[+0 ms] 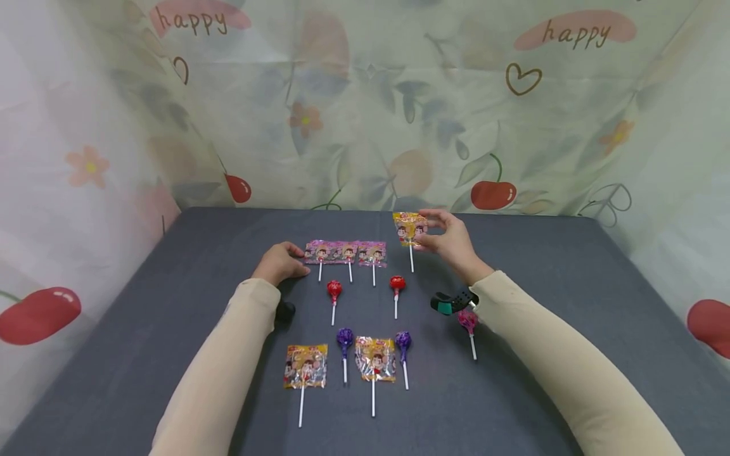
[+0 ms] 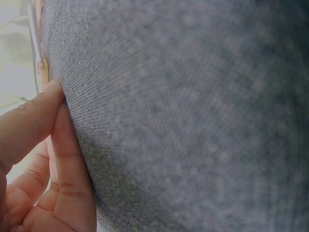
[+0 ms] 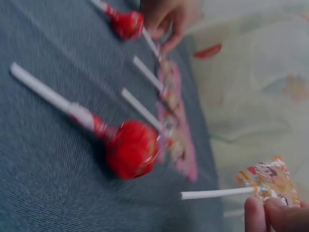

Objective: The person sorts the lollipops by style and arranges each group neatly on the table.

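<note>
Above the back right of the table, my right hand (image 1: 450, 244) pinches a flat lollipop in a yellow wrapper (image 1: 408, 227) between thumb and fingers. Its white stick points down in the head view. Three lollipops in pink wrappers (image 1: 344, 252) lie side by side in a row, sticks toward me. At the row's left end rests my left hand (image 1: 279, 263), fingertips right at the wrapper's edge and low against the cloth. In the left wrist view the thumb and a finger (image 2: 29, 125) come close together beside the grey cloth. The right wrist view shows the yellow wrapper's lower part held at the fingertips.
Two red round lollipops (image 1: 334, 291) lie in front of the pink row. Nearer are two purple ones (image 1: 345, 339) and two flat yellow-wrapped ones (image 1: 305, 366). A pink round lollipop (image 1: 467, 320) lies under the right wrist's black strap (image 1: 453, 303). A printed curtain (image 1: 371, 126) borders the table.
</note>
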Action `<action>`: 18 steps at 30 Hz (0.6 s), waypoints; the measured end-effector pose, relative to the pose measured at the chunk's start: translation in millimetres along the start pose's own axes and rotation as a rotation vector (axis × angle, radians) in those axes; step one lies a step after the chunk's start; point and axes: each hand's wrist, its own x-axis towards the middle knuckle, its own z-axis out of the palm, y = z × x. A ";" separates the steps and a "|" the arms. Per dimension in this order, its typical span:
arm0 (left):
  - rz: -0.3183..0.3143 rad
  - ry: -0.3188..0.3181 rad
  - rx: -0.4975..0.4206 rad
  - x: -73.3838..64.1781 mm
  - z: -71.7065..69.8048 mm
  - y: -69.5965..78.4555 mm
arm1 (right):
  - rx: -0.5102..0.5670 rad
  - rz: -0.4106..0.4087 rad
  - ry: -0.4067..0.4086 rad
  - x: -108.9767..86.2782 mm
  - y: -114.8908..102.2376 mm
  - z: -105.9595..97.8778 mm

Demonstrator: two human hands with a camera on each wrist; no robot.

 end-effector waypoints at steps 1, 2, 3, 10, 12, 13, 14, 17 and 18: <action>-0.001 -0.001 -0.001 0.3 0.0 0.0 | -0.007 0.019 0.008 3.5 3.8 1.4; -0.001 -0.002 -0.002 0.3 0.0 0.0 | -0.008 0.040 0.015 6.8 7.8 2.8; -0.002 -0.003 -0.002 0.5 0.1 0.0 | -0.016 0.061 0.024 9.6 11.4 4.3; 0.000 -0.010 0.006 0.6 0.4 -0.7 | -0.043 0.196 0.053 20.0 30.1 12.8; -0.001 -0.010 0.006 0.6 0.3 -0.3 | -0.035 0.226 0.053 20.9 32.5 14.5; -0.001 -0.010 0.005 0.5 0.2 -0.2 | -0.027 0.241 0.055 21.4 33.5 15.2; 0.001 -0.011 0.008 0.6 0.1 0.1 | -0.024 0.254 0.057 21.8 34.1 15.9; -0.001 -0.011 0.013 0.4 -0.5 0.7 | -0.027 0.281 0.063 22.9 34.6 18.2; -0.004 -0.011 0.012 0.3 -0.8 1.0 | -0.033 0.285 0.065 23.3 34.4 18.9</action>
